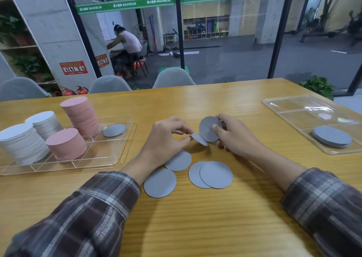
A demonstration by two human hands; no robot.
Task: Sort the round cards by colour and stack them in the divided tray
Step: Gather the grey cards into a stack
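Two clear divided trays flanked the work. The left tray (117, 154) sat near the left edge of the counter (195, 227) and the right tray (284, 107) near its right edge, well apart. The left tray held two white stacks (21, 139), two pink stacks (81, 115) and one grey card (114, 130) leaning in a far compartment. The right tray held one low grey stack (332, 136) in its near compartment.

Between the trays, four loose cards (160, 182), all grey, lay flat below the hands, two of them overlapping. Above them the left hand (166, 137) had its grip pinching a tilted card (198, 139) between thumb and fingertips. The right hand (235, 137) had its grip curled round an upright card (210, 128); I could not tell whether more lay behind it. The two held cards met or nearly met.

Bare wood lay open toward the near edge and toward each tray. Three chairs (173, 78) stood behind the far edge.
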